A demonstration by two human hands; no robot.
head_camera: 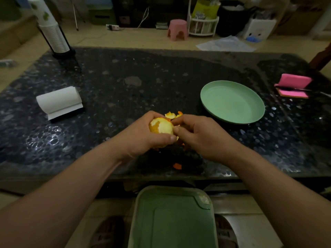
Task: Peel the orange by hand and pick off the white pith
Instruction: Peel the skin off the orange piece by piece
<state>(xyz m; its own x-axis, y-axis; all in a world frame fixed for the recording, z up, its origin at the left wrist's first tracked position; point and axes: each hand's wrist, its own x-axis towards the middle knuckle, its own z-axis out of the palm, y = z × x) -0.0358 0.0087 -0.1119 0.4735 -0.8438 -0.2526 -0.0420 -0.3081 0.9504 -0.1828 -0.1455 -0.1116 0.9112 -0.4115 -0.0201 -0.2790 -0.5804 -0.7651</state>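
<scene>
Peeling mostly done: left hand [141, 135] grips orange [161, 126], pith-covered on top; right hand [195, 133] pinches peel beside it; scraps [172, 115] just beyond.

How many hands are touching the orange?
2. The left hand grips the orange from its left side; the right hand pinches its right side. No other hands show.
</scene>
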